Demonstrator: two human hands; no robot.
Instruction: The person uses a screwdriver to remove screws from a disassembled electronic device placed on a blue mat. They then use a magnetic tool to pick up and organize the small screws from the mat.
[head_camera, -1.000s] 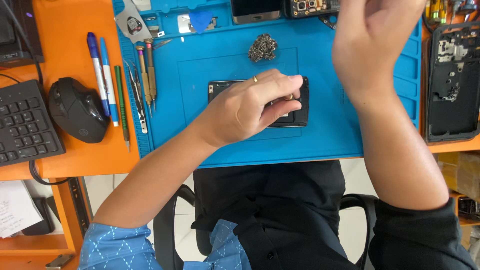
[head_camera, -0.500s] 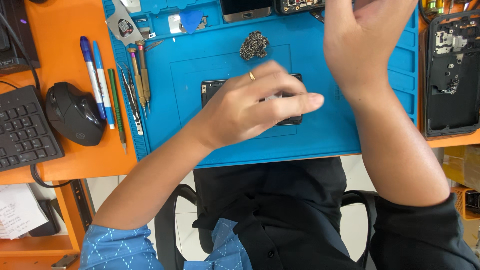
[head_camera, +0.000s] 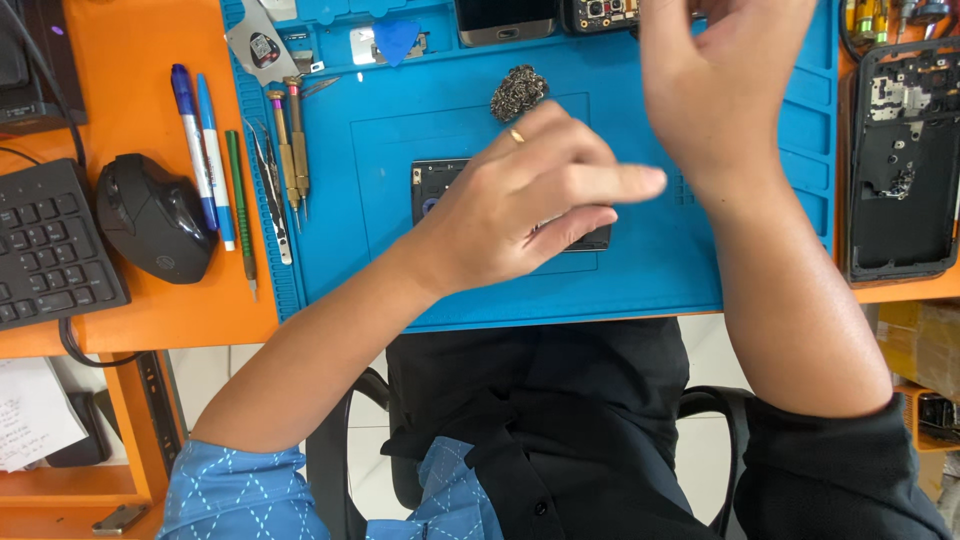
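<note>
1. An opened phone body (head_camera: 432, 186), dark and rectangular, lies flat at the centre of the blue repair mat (head_camera: 640, 270); only its left end and lower edge show, the rest hidden under a hand.
2. The left hand (head_camera: 520, 205) rests over the phone, fingers stretched loosely toward the right, pressing it down without closing around it; a ring sits on one finger.
3. The right hand (head_camera: 725, 80) is raised above the mat's upper right, well clear of the phone; whether its fingers pinch anything cannot be told, since they run out of view at the top.
4. Judged from this, the sound way is to keep the left palm flat and steady so the phone does not slide, leaving the exposed end free for work.
5. A small heap of metal scraps (head_camera: 518, 92) lies just above the phone; a careless sweep of the wrist could scatter it.
6. Screwdrivers (head_camera: 290, 140) and tweezers (head_camera: 270, 195) line the mat's left edge, pens (head_camera: 205, 150) and a black mouse (head_camera: 152, 217) beyond on the orange desk (head_camera: 130, 310).
7. Another stripped phone frame (head_camera: 905, 160) lies at the far right.
</note>
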